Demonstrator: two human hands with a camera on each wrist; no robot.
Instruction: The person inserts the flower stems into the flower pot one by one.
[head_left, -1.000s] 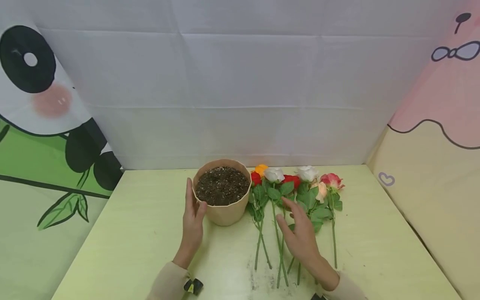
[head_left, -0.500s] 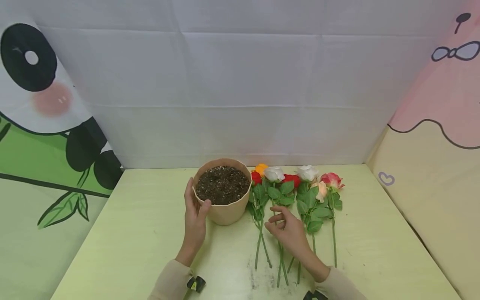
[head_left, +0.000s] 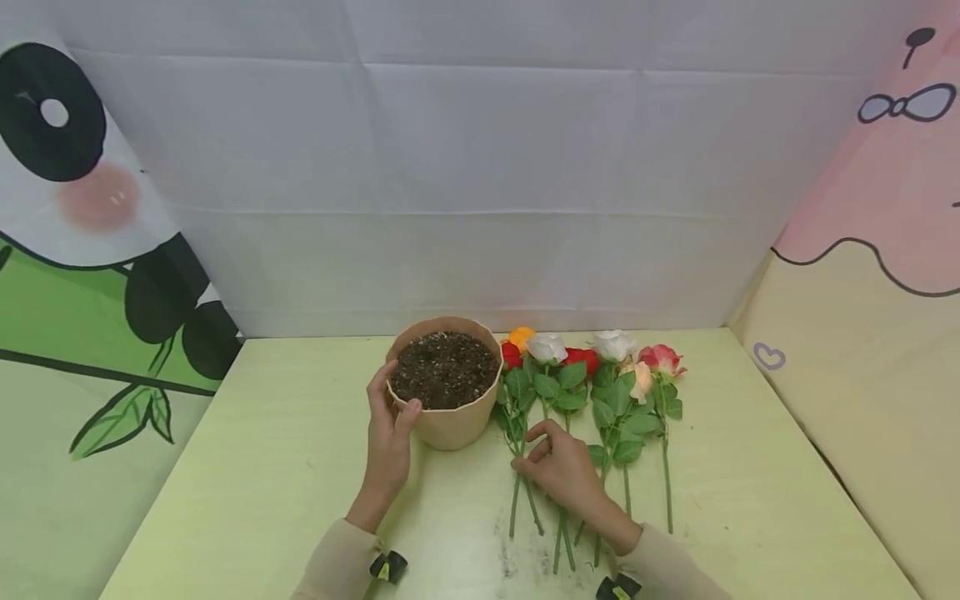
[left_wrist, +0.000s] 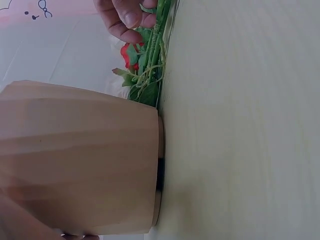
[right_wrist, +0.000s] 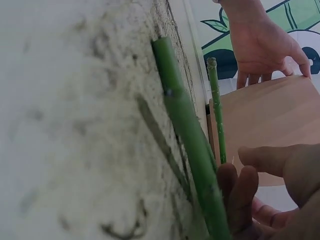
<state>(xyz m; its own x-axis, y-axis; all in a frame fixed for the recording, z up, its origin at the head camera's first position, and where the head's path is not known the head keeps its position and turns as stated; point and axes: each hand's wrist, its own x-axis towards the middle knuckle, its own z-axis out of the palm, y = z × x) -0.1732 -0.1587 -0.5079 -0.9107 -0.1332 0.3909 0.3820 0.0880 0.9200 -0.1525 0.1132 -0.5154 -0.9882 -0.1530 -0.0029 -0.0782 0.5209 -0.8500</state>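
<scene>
A tan flowerpot (head_left: 453, 425) full of dark soil (head_left: 446, 371) stands upright at the table's back. My left hand (head_left: 388, 450) holds its left side, the thumb on the front wall and the fingers round the rim. To the pot's right lie several roses with leafy green stems; a red one (head_left: 512, 356) and an orange one (head_left: 522, 337) are closest to it. My right hand (head_left: 564, 471) is low over the leftmost stems (head_left: 519, 483), thumb and fingers bent around them. In the right wrist view, a gap shows between the thumb (right_wrist: 265, 157) and the fingers near a stem (right_wrist: 215, 110).
White roses (head_left: 615, 345), a peach rose (head_left: 642, 382) and a pink rose (head_left: 662, 360) lie farther right, stems towards me. Dark soil smudges (head_left: 506, 567) mark the pale table (head_left: 300, 450). A white cloth backdrop (head_left: 495, 167) rises behind.
My right hand has moved left and down from the middle roses to the leftmost stems, its fingers bending more. The left hand stays at the pot, its fingers more bent over the rim.
</scene>
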